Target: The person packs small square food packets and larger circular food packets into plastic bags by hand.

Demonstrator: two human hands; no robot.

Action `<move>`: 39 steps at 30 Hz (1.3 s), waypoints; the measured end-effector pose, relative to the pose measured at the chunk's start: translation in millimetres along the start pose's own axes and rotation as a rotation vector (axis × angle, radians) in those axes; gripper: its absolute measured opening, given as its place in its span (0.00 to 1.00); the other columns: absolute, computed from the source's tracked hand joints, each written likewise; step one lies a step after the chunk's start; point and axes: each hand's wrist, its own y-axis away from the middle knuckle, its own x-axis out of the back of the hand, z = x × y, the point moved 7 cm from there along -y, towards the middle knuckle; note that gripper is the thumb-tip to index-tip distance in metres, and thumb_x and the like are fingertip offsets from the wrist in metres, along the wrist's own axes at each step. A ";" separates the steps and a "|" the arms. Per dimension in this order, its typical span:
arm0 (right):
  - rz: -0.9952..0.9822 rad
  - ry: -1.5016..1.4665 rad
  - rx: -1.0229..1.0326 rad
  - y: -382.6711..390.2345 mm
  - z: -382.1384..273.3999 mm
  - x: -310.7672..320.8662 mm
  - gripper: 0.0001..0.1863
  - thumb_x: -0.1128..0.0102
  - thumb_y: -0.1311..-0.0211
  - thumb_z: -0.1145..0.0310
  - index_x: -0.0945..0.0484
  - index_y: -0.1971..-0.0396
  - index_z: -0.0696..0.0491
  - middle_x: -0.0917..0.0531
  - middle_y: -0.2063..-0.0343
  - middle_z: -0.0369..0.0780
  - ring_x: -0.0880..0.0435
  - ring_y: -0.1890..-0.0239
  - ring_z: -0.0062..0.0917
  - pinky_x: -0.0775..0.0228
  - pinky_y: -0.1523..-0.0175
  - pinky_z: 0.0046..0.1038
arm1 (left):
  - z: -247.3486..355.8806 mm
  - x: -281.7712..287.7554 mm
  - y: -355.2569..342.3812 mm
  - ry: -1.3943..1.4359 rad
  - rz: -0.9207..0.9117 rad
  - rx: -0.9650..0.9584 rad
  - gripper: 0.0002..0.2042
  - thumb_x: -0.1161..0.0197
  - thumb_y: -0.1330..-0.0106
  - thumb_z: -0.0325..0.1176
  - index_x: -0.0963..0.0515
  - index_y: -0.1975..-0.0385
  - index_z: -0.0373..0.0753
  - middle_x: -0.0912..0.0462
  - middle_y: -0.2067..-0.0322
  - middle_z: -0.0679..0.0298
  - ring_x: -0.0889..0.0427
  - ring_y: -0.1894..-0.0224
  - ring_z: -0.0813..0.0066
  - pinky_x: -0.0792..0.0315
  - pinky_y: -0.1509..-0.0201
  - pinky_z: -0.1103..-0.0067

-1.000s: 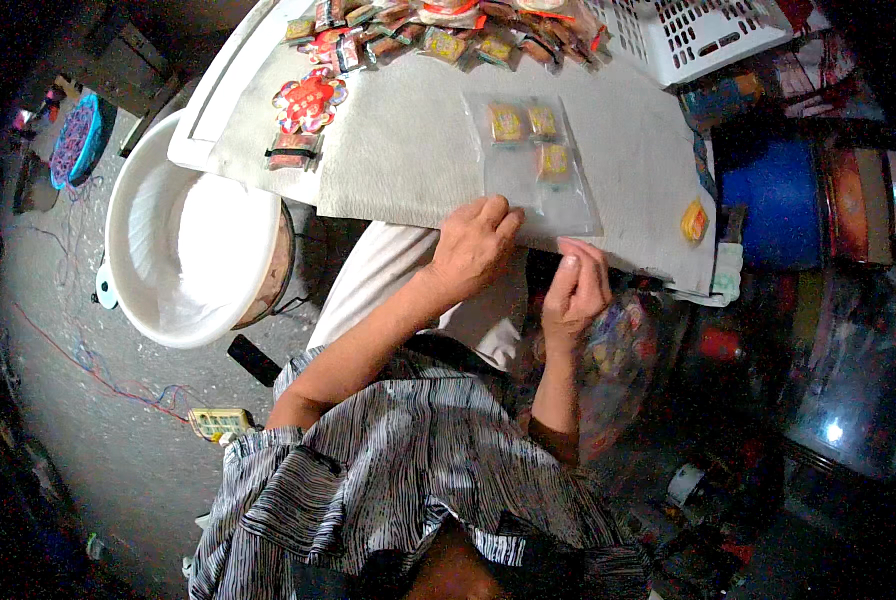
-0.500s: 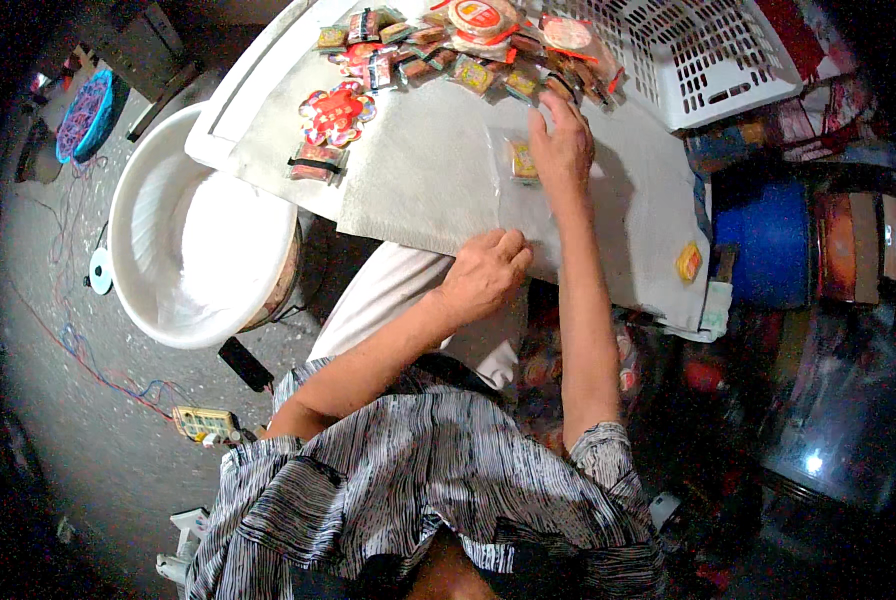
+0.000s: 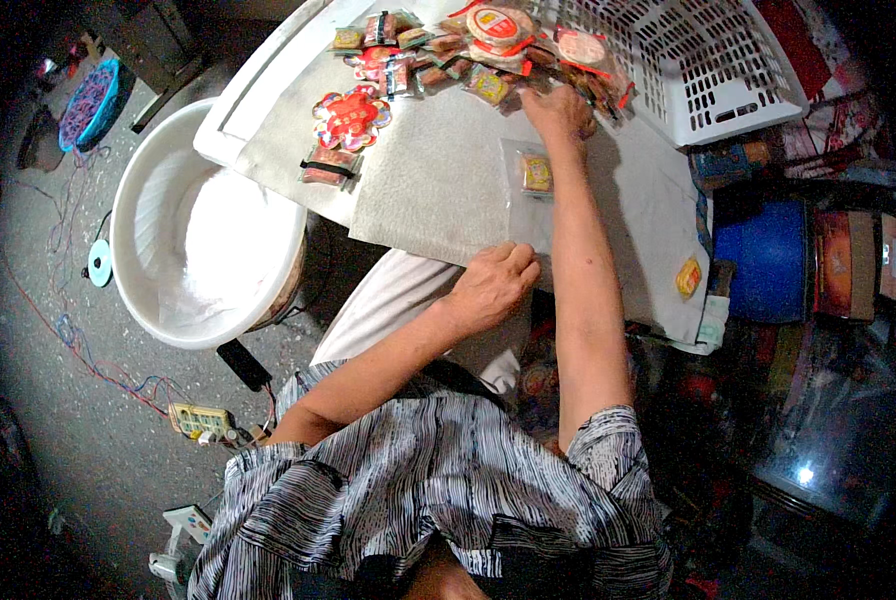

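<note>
My left hand (image 3: 498,287) is closed at the table's front edge, its fingers pinching the lower end of a clear plastic bag (image 3: 526,218). Inside that flat bag lies a small yellow packet (image 3: 536,174). Farther off, my right hand (image 3: 561,112) reaches to the near side of a heap of small wrapped snack packets (image 3: 488,86). Its fingers bend down among them, and the tips are hidden, so a grip cannot be made out. Round pale wafers in clear and red wrapping (image 3: 499,25) top the heap.
A red flower-shaped card stack (image 3: 351,119) and a black-banded reddish packet (image 3: 330,166) lie left on the grey mat (image 3: 418,190). One yellow packet (image 3: 688,278) sits at the right edge. A white basket (image 3: 683,125) stands back right, a white tub (image 3: 133,235) left.
My right hand has reached slightly farther into the heap, away from the bag's yellow packet, which is now more exposed. My left hand stays at the bag's edge. The whole view has shifted slightly.
</note>
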 end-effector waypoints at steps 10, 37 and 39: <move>0.155 -0.223 0.073 43.9 32.0 30.7 0.25 0.37 0.56 0.49 0.21 0.69 0.59 0.17 0.69 0.50 0.17 0.64 0.45 0.26 0.58 0.41 | 3.6 7.9 -3.2 -0.010 0.061 -0.001 0.08 0.41 0.51 0.28 0.30 0.71 0.37 0.31 0.69 0.58 0.26 0.65 0.61 0.29 0.63 0.70; 0.093 -0.481 -0.096 263.6 124.4 23.4 0.20 0.35 0.56 0.67 0.28 0.63 0.59 0.19 0.70 0.49 0.18 0.69 0.39 0.26 0.62 0.36 | 3.4 7.4 -1.4 0.079 0.212 0.099 0.13 0.38 0.48 0.26 0.24 0.61 0.38 0.28 0.72 0.58 0.22 0.76 0.56 0.27 0.76 0.66; 0.099 -0.455 -0.069 267.1 114.9 26.4 0.19 0.36 0.57 0.69 0.27 0.64 0.60 0.19 0.72 0.49 0.19 0.70 0.41 0.27 0.62 0.36 | 1.2 8.4 0.1 0.086 0.222 0.107 0.12 0.38 0.47 0.27 0.24 0.61 0.38 0.28 0.72 0.58 0.22 0.76 0.56 0.27 0.76 0.66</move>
